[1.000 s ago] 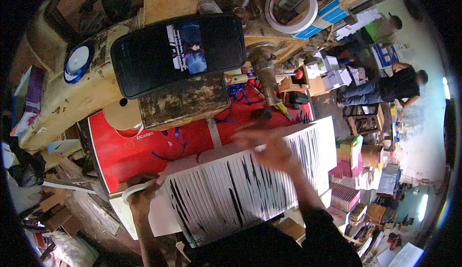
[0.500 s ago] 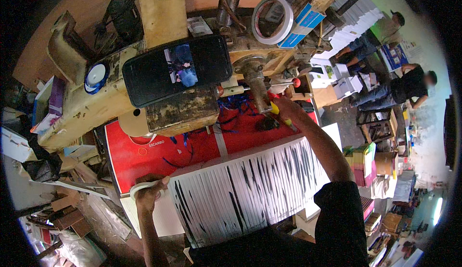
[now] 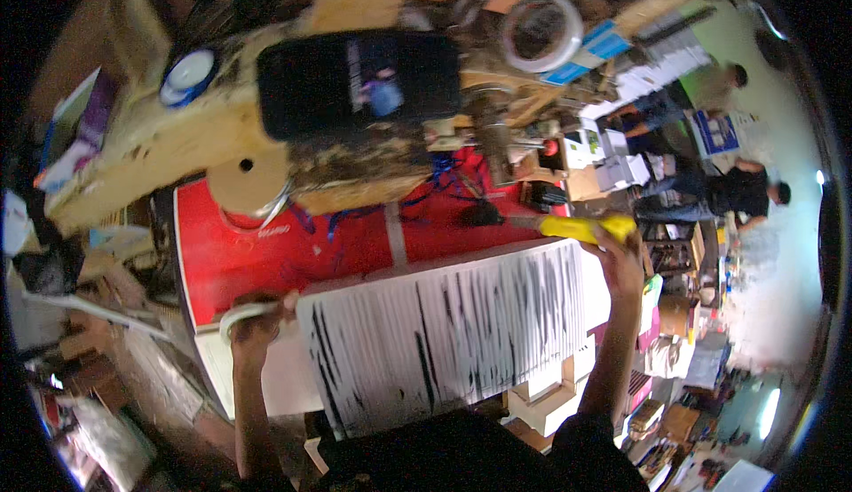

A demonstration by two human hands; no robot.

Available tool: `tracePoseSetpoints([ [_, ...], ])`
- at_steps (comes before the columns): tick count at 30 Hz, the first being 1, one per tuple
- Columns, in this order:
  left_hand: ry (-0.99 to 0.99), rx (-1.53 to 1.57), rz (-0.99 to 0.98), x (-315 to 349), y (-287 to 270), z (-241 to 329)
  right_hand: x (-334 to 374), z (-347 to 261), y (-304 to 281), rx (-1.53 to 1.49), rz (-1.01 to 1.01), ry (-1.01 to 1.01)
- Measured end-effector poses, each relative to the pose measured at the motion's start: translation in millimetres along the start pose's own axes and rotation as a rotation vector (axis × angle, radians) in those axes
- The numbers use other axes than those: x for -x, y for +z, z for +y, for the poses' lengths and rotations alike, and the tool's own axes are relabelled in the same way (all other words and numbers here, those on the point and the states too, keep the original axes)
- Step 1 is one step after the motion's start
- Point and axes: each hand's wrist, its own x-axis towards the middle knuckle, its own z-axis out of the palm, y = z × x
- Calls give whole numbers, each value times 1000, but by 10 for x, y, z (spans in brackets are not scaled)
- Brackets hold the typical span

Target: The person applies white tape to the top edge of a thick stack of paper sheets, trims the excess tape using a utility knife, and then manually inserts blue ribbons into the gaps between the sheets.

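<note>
A roll of white tape [image 3: 240, 316] is gripped in my left hand [image 3: 256, 325], closed around it beside the left end of a long paper stack. The stack [image 3: 453, 332] shows many thin white layers with dark streaks and lies across in front of me. At its far right corner, my right hand [image 3: 619, 257] is closed around a yellow-handled knife [image 3: 581, 228]. Its grey blade points left over a red sheet [image 3: 355, 248]. Near the blade tip sits a small black tufted thing [image 3: 482, 214]; blur hides whether they touch.
Beyond the red sheet, a phone [image 3: 359, 84] rests on a worn wooden block [image 3: 364, 177]. A large tape roll [image 3: 541, 32] and blue-lidded tub [image 3: 189, 77] sit around it. A metal post [image 3: 497, 133] stands near blue strips. Two people [image 3: 745, 195] are at the far right.
My right hand has come back from beside the metal post, moving right and nearer with the knife. My left hand keeps hold of the tape roll. The whole view has shifted slightly.
</note>
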Motion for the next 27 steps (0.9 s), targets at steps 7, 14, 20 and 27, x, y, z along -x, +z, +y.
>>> tracePoseSetpoints([
  [7, 47, 252, -338, -209, 52, -13, 817, 106, 652, 226, -356, 386],
  [14, -33, 137, -442, -237, -78, 249, 1192, -46, 2026, 272, -771, 509],
  [20, 148, 95, -334, -220, -77, 289, 1418, -515, 2637, 875, -835, -247],
  [27, 248, 262, -254, -232, 47, 116, 1646, -753, 3296, 1195, -882, -469],
])
